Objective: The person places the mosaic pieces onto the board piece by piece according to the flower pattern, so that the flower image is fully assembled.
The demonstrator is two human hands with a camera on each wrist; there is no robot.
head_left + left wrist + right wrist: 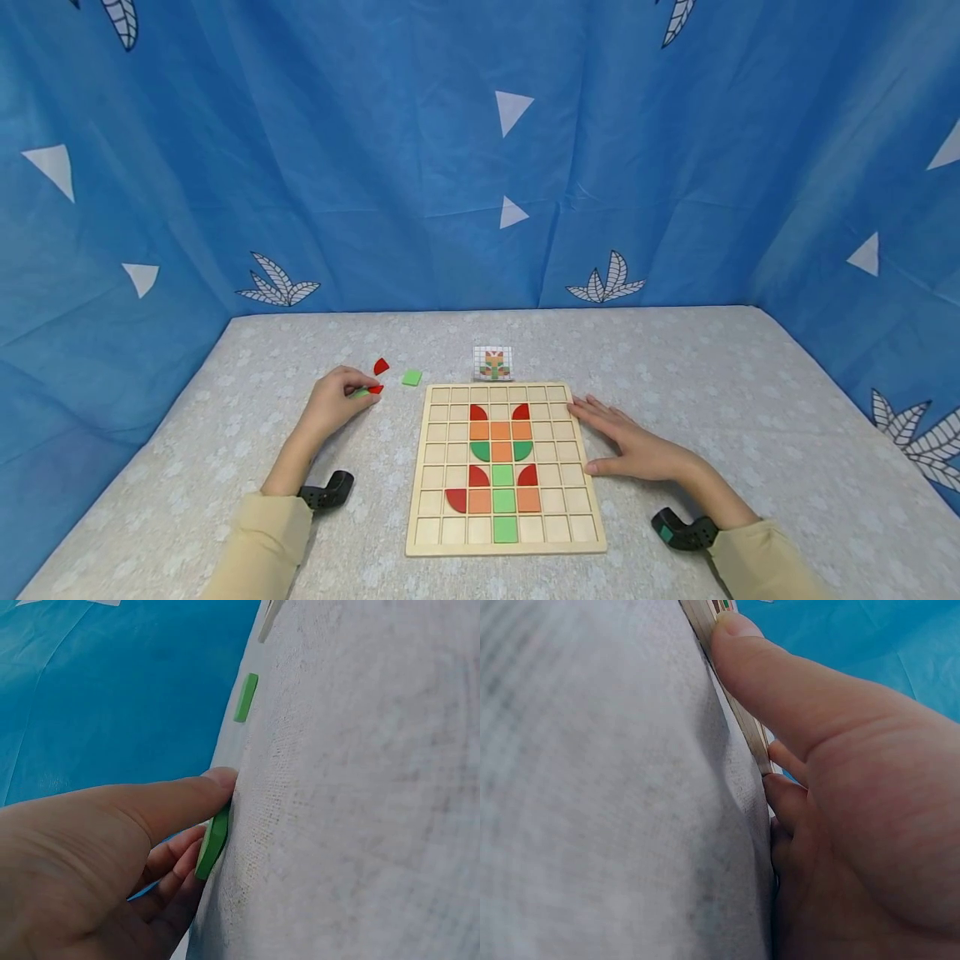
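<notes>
My left hand (336, 403) is low over the table at the left, thumb and forefinger closing on a red quarter-circle tile (376, 389). Under that hand lies a green tile (213, 844), partly hidden by the thumb; the red tile is out of sight in the left wrist view. My right hand (633, 446) rests along the right edge of a wooden grid board (547, 547), fingers extended and thumb touching the rim (742, 724). Red, orange and green tiles form a flower-like figure on the board, with an orange square (501, 431) near its top.
Left of the board's top lie a loose red quarter-circle (381, 366) and a light green square (412, 377). Behind the board stands a small pattern card (492, 363) with a gridded flower picture. A blue curtain (420, 167) surrounds the table's back and sides.
</notes>
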